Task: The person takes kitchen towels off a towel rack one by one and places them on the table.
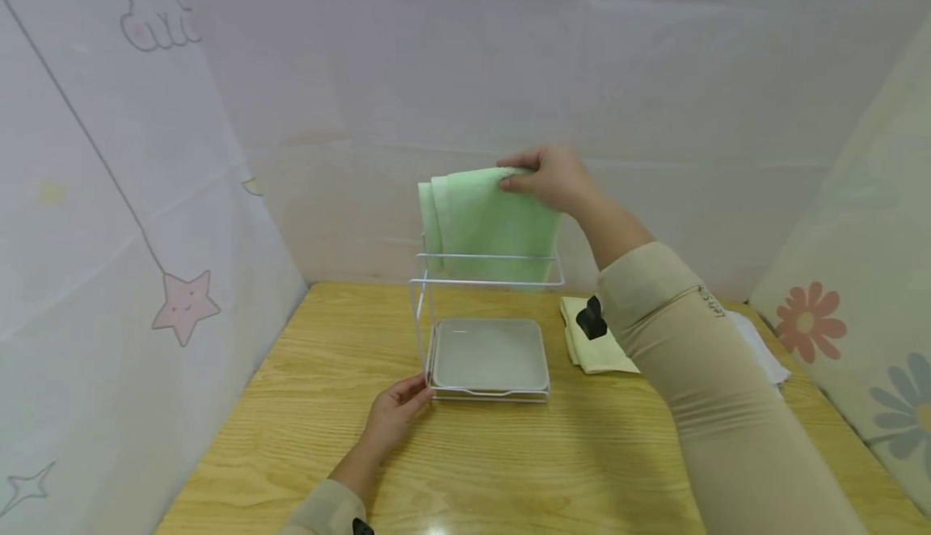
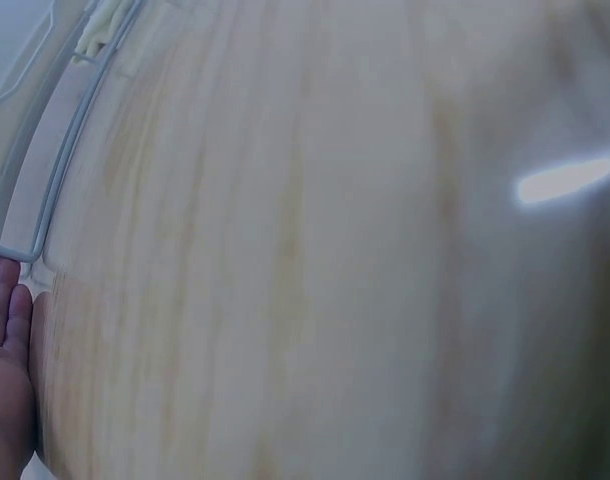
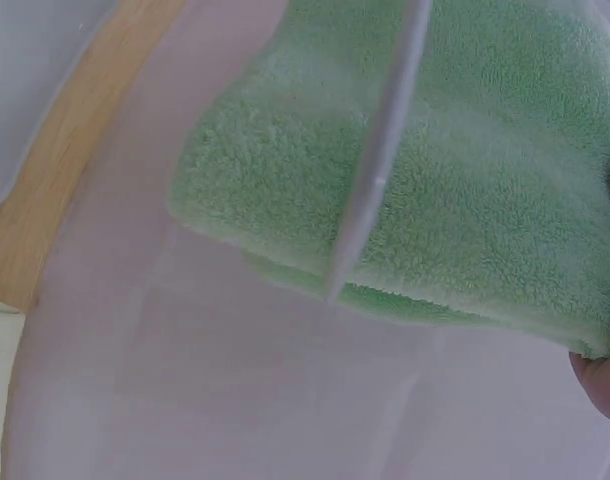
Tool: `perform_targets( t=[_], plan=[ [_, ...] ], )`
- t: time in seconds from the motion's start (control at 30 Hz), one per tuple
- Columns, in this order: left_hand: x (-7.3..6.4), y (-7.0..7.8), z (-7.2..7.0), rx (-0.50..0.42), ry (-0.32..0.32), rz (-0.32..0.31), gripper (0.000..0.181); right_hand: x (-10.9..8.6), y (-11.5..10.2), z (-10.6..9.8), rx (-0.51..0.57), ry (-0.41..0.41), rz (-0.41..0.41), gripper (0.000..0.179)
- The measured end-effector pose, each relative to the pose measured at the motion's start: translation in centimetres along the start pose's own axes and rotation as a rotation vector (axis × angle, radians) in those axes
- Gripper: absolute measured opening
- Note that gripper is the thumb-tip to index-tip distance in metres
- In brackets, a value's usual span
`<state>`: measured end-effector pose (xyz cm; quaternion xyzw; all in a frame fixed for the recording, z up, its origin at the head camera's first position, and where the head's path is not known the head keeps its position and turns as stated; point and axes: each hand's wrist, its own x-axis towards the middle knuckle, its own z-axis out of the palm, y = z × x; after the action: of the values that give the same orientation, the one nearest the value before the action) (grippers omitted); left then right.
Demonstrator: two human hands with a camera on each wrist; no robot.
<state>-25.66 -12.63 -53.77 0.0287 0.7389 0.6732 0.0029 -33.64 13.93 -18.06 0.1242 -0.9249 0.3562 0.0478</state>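
Note:
A folded light green towel (image 1: 494, 220) hangs upright behind the top bars of a white wire rack (image 1: 494, 282). My right hand (image 1: 549, 179) pinches its upper right edge between thumb and fingers. In the right wrist view the fluffy towel (image 3: 285, 170) sits behind a rack bar (image 3: 380, 150), and only part of the hand shows at the right edge. Low at the rack's front left corner, my left hand (image 1: 396, 414) holds the frame between thumb and fingers. A grey-white tray (image 1: 490, 353) rests in the rack's base. The left wrist view shows the left hand (image 2: 5, 370) against the wire.
The rack stands on a wooden table (image 1: 349, 333). To its right lies a folded pale yellow cloth (image 1: 604, 353), partly behind the right sleeve. A white cloth (image 1: 756, 345) lies farther right. Patterned fabric walls (image 1: 364, 115) close in the back and sides.

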Motion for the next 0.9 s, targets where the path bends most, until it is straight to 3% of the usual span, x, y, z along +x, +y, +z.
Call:
perform_targets(
  t=[0.4,0.67,0.9],
  plan=[
    [0.3,0.2,0.2,0.005,0.000,-0.002,0.036,-0.9,-2.4,-3.1,0.008,0.074,0.016,0.042],
    [0.6,-0.2,0.2,0.015,-0.002,-0.010,0.037,-2.1,-3.4,-5.3,0.075,0.115,0.022,0.043],
    [0.8,-0.4,0.3,0.013,-0.006,0.020,0.037,-3.3,-3.7,-7.0,0.154,0.135,0.007,0.044]
  ],
)
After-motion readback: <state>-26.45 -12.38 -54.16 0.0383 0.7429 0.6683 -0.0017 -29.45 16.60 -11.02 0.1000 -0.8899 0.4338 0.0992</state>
